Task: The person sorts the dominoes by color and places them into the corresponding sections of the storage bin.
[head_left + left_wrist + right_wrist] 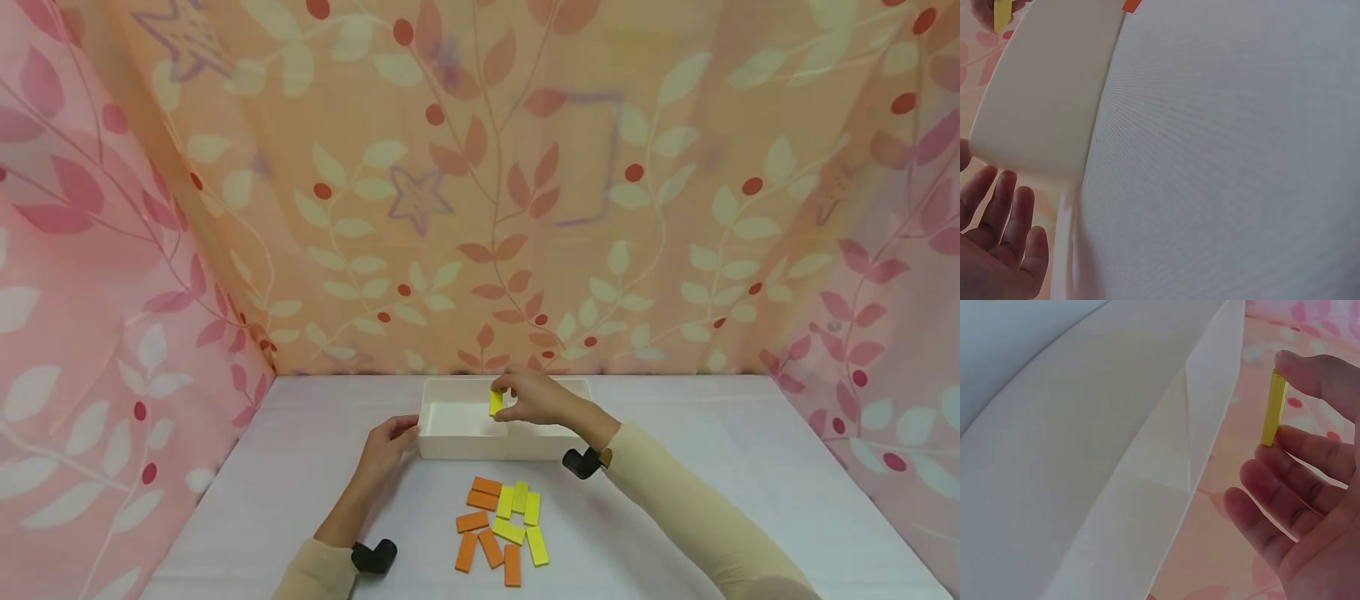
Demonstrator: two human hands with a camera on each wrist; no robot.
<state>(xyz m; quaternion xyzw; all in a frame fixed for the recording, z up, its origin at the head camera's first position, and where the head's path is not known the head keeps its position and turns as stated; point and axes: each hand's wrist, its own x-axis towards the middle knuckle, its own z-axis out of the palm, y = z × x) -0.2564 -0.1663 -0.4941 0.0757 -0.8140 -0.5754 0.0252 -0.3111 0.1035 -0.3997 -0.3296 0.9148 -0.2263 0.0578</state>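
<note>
At the center of the frame, a person's right hand [536, 398] is pinching a yellow block [496, 403] end to end, thumb at one short end and fingertips at the other. The block is lying to the left of the palm in the head view, its long axis running up and down the picture while the white box [487, 448] is stretching left to right beneath it. The wrist views are showing the block above the box's rim, apart from the walls, making the right hand the nearer one. The left hand [384, 446] is resting at the box's left end, fingertips at the end wall, fingers apart and loosely bent, with no block in them; whether the thumb is pressing the rim, one cannot tell. Below the box, toward the lower center of the frame, six orange blocks [472, 522] and five more yellow blocks [509, 532] are lying on the white tabletop [675, 500].
</note>
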